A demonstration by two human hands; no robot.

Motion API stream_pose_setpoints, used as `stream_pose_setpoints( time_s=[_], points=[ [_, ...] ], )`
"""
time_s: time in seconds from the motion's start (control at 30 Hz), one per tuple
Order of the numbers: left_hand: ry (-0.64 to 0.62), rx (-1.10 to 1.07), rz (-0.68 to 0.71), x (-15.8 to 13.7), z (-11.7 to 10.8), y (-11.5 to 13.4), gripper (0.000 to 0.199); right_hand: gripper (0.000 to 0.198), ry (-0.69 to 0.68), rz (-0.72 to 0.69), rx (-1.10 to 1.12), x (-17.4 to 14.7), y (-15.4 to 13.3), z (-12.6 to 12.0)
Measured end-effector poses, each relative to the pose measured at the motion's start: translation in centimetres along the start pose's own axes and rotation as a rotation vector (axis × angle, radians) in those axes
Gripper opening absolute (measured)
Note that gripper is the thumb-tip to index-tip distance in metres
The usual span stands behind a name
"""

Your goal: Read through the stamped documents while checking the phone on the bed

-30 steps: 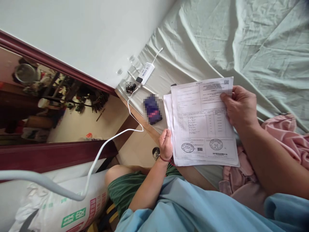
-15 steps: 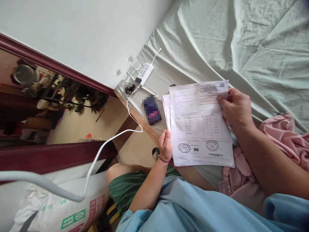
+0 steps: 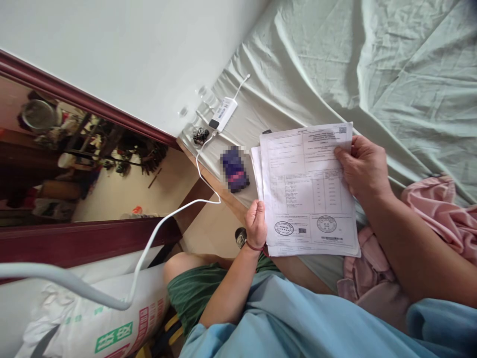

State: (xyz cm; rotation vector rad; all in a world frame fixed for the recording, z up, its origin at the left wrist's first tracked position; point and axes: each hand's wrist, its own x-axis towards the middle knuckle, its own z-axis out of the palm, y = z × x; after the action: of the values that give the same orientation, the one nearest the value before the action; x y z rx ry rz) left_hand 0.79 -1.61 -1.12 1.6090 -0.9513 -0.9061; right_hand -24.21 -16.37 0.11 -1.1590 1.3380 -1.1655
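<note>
Several printed paper sheets (image 3: 305, 199) lie stacked in my two hands above my lap and the bed's edge. The top sheet carries a table, two oval stamps and a small code in one corner. My right hand (image 3: 363, 166) pinches the stack's upper right edge, thumb on top. At the lower left edge, my left hand (image 3: 256, 223) is closed on the papers; part of its grip is hidden behind them. Left of the papers, a phone-shaped dark blue thing (image 3: 234, 170), blurred by pixels, rests on the bed.
A white power bank or adapter (image 3: 224, 113) with a white cable (image 3: 167, 216) lies on the bed sheet (image 3: 320, 59) by the wall. Beside it are dark beads (image 3: 200, 135) and clear containers (image 3: 206, 97). Pink cloth (image 3: 428, 204) lies at right. A printed white sack (image 3: 112, 318) stands lower left.
The papers have shifted very slightly, their top sheet tilting a little. Both hands keep their hold in nearly the same place.
</note>
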Motion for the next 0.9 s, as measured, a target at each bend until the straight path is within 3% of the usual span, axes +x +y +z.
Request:
stream_pose_setpoints(
  time_s=[0.13,0.33,0.43,0.73,0.9],
  points=[
    [-0.004,0.046,0.022,0.1,0.0,0.1,0.048,0.020,0.053,0.047,0.072,-0.1,-0.9,0.1],
    [0.006,0.013,0.010,0.0,0.0,0.0,0.048,0.007,0.131,-0.037,-0.272,0.0,-1.8,-0.2],
    [0.010,0.007,0.005,0.0,0.1,0.0,0.047,0.007,0.145,-0.075,-0.330,-0.2,-2.4,-0.3],
    [0.001,-0.012,0.010,0.1,0.1,0.1,0.048,0.010,0.221,-0.097,-0.180,0.4,-1.3,-0.6],
    [0.017,-0.003,0.015,0.1,0.1,0.1,0.048,0.008,0.199,0.038,0.011,0.4,-1.3,-0.7]
  ],
)
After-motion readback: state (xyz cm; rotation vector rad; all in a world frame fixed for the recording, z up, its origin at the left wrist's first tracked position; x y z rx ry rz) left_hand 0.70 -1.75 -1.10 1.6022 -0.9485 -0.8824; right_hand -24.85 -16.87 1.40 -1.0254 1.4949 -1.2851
